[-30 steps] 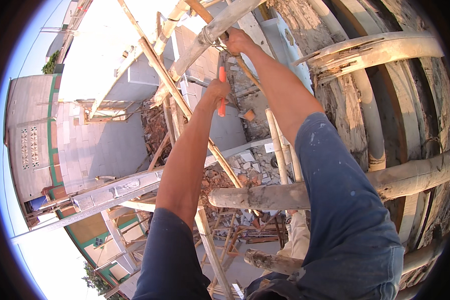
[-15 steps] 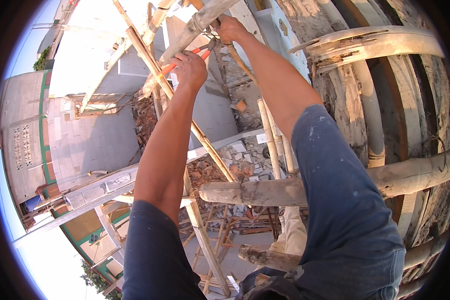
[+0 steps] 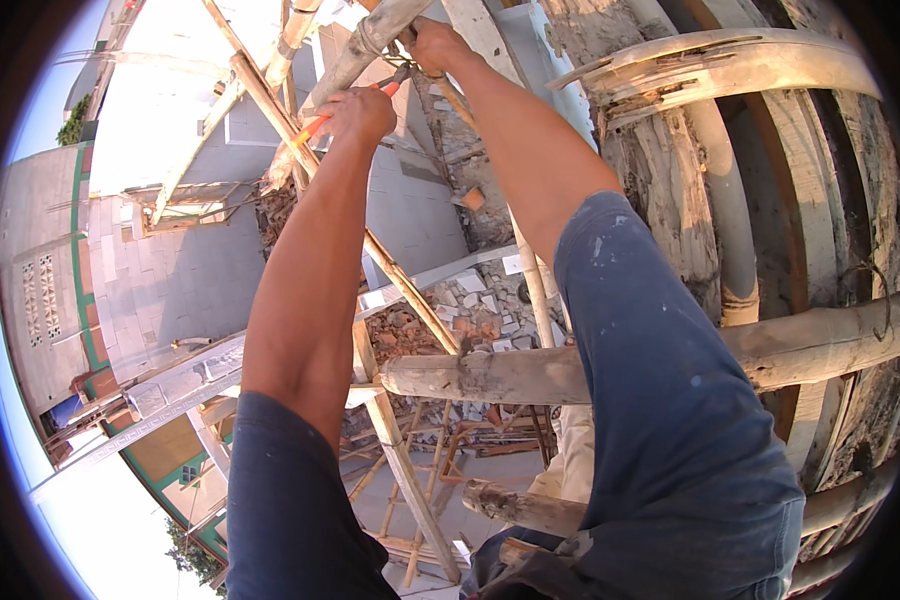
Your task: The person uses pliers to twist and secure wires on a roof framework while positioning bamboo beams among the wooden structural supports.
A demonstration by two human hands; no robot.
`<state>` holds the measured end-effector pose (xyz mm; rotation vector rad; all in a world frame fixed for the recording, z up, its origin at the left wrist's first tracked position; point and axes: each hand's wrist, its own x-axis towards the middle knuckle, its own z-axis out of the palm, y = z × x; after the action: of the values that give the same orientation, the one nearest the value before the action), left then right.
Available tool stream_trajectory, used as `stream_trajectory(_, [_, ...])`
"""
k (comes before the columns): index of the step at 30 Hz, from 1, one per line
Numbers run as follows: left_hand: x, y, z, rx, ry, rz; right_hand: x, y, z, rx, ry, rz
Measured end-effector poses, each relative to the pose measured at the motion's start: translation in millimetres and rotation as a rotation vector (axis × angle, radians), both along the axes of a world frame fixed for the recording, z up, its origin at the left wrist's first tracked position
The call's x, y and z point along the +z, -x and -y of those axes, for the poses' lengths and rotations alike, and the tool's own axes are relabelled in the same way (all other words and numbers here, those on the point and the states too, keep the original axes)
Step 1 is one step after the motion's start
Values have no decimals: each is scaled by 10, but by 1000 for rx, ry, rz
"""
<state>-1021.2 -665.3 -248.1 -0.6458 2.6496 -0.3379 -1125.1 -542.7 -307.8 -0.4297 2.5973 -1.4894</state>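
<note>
Head view: both arms reach up and forward from high on a scaffold. The left hand is clenched around the orange handles of a pair of pliers, whose metal nose points right toward a joint on a slanting grey pole. The right hand is closed around that joint, just beside the plier nose; what its fingers pinch there is too small to tell. A thin bamboo brace crosses under the left hand and runs down toward a thick horizontal pole below the arms. Both sleeves are dark blue; the right one is flecked with pale spots. To the right stand rough wooden posts and a curved plank. Far below lie rubble, a paved yard and a wooden ladder.
</note>
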Motion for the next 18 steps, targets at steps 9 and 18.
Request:
stream_trajectory(9, [75, 159, -111, 178, 41, 41, -86, 14, 3, -58, 77, -13])
stream_trajectory(18, [5, 176, 191, 23, 120, -11, -13, -36, 80, -26, 64, -5])
